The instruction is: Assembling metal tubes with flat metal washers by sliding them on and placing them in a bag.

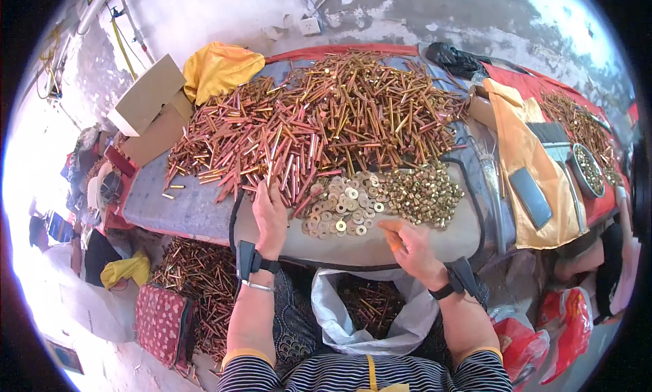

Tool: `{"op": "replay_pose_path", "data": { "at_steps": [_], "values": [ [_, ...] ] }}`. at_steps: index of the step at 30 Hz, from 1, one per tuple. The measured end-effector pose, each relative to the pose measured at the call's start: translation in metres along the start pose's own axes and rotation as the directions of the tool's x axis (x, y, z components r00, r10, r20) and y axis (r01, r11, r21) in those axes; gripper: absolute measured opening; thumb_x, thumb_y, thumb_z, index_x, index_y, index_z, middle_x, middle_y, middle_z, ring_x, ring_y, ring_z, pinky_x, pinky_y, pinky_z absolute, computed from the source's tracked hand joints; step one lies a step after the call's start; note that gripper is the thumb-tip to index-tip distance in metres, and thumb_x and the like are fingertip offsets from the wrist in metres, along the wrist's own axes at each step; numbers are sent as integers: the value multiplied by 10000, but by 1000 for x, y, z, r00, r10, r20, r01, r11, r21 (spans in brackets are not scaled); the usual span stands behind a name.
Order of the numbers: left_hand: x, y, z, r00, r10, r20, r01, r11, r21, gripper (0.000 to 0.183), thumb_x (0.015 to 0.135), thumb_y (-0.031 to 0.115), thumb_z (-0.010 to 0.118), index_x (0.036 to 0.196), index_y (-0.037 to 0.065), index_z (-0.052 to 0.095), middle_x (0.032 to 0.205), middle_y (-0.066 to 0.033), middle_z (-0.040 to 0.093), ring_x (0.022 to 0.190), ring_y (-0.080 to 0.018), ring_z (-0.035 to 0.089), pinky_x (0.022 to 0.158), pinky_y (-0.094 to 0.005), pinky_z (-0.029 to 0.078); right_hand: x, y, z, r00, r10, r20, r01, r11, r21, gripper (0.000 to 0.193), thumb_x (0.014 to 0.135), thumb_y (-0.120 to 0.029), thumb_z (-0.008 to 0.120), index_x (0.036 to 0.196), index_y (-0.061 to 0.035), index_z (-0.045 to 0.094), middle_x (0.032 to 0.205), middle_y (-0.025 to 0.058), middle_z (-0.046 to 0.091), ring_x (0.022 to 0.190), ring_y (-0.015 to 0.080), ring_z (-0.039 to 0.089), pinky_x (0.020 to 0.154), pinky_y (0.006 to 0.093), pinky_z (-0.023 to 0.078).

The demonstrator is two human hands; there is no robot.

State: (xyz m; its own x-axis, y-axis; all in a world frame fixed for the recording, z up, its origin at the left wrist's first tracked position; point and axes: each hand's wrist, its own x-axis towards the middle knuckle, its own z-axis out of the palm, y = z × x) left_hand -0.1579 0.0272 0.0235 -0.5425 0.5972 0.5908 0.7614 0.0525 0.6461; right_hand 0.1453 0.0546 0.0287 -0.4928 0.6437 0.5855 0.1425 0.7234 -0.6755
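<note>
My left hand (270,219) is closed around a thin metal tube (273,166), which points away from me at the front edge of a big heap of copper and gold-coloured metal tubes (339,113). Over the grey padded mat (305,248), my right hand (413,248) has its fingers partly bent and apart, just right of the loose washers (341,205). I make out nothing in it. Small brass-coloured nuts (426,195) lie piled beyond that hand, beside the washers. Between my legs, a white sack (333,327) gapes with dark metal pieces (372,307) inside.
Cardboard boxes (153,96) and a yellow cloth (221,69) border the heap at left. To the right, a phone (530,198) rests on orange cloth, near a bowl of nuts (588,169). More tubes (193,276) lie below the table's left side. Someone's arm (581,259) shows at far right.
</note>
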Motion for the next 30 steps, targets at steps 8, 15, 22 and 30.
{"op": "replay_pose_path", "data": {
  "at_steps": [8, 15, 22, 30],
  "values": [
    [-7, 11, -17, 983, -171, 64, 182, 920, -346, 223, 955, 181, 498, 1050, -10, 564, 718, -48, 558, 598, -126, 500, 531, -286, 408, 1, -4, -1, 999, 31, 22, -30, 999, -18, 155, 808, 29, 587, 957, 13, 626, 932, 170, 655, 799, 314, 645, 670, 332, 516],
    [-37, 109, -30, 575, -39, 817, 715, 509, -479, 293, 951, 272, 524, 1051, 11, 614, 686, 39, 530, 532, -21, 410, 461, -162, 292, 6, -11, -16, 933, 359, 28, -297, 723, 623, 403, 895, -62, 542, 1294, -55, 484, 948, 22, 615, 733, 99, 570, 639, 226, 464],
    [-65, 131, -1, 190, 53, 980, 759, 626, -180, 293, 938, 298, 549, 1092, 62, 629, 711, 49, 532, 580, -13, 420, 499, -156, 311, 8, -6, -38, 909, 301, 289, -415, 578, 703, 458, 920, -137, 561, 1356, -83, 434, 990, -10, 596, 678, 28, 508, 558, 174, 415],
    [-71, 143, 23, 207, 137, 969, 796, 553, -248, 358, 911, 202, 583, 1229, 47, 530, 829, -1, 560, 581, -25, 439, 481, -150, 315, 1, 4, -44, 858, 478, 188, -455, 539, 709, 171, 923, -101, 565, 1083, -51, 597, 737, -27, 566, 606, 22, 491, 508, 179, 392]
  ]
}}
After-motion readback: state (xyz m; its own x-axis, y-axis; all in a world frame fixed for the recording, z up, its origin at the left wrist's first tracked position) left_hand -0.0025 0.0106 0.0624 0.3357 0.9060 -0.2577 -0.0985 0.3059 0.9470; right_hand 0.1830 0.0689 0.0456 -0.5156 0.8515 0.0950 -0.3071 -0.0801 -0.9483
